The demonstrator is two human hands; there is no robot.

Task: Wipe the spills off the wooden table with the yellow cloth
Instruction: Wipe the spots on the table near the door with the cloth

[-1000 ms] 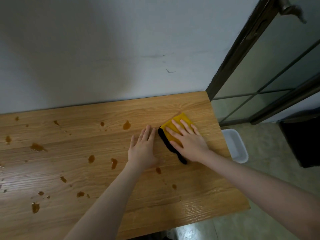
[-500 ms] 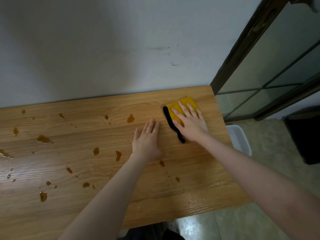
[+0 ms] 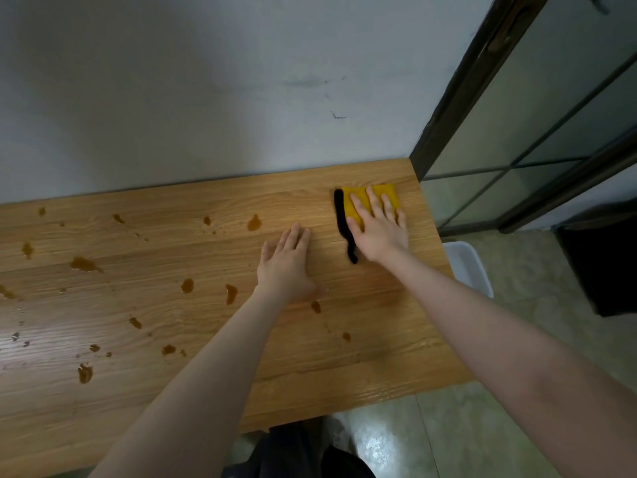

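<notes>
The right hand (image 3: 381, 232), the working grip, presses flat-fingered on the yellow cloth (image 3: 374, 198) at the desk's (image 3: 344, 357) far right corner. Keep firm pressure and sweep left toward the brown spills (image 3: 254, 222). The left hand (image 3: 284, 267) rests flat beside it.

Yellow cloth (image 3: 386, 193) half under right hand (image 3: 381, 232), table (image 3: 103, 408) cut off left

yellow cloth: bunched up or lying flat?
Flat. The yellow cloth lies pressed to the wooden table under the right hand, whose fingers are straight; its black edge trails beside the hand.
</notes>
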